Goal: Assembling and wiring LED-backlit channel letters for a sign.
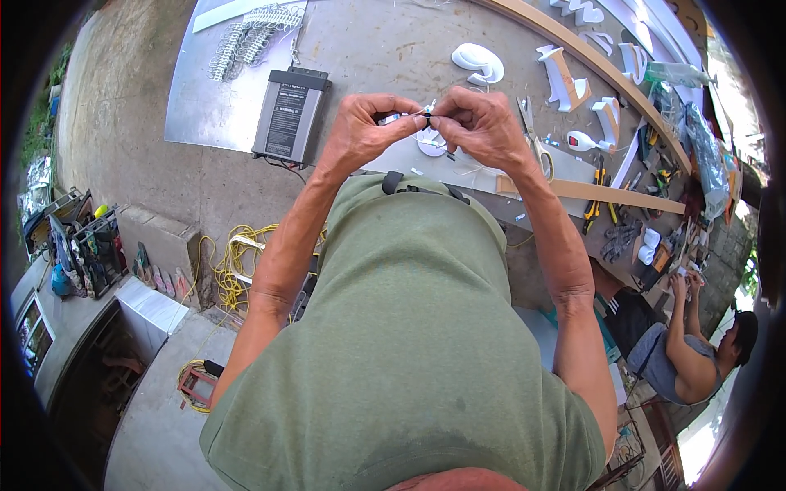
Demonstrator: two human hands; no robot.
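Observation:
My left hand (pixel 368 127) and my right hand (pixel 481 127) meet above the near edge of the worktable. The fingertips of each are pinched together on a thin wire (pixel 427 114), with a small dark bit between them. Its exact kind is too small to make out. Beneath the hands lies a round white piece (pixel 431 142) with loose thin wires around it. To the left of my left hand stands a grey metal power supply box (pixel 291 114) with a dark label. Just right of my right hand lie scissors (pixel 534 139).
White channel-letter shapes (pixel 477 64) and a small white bottle (pixel 583 141) lie on the table (pixel 385 49). Coiled wire strings (pixel 250 41) rest at far left. A brown strip (pixel 606 194), pliers (pixel 598 192) and gloves (pixel 620 237) lie right. Another person (pixel 684 352) works there. Yellow cord (pixel 233 262) lies below.

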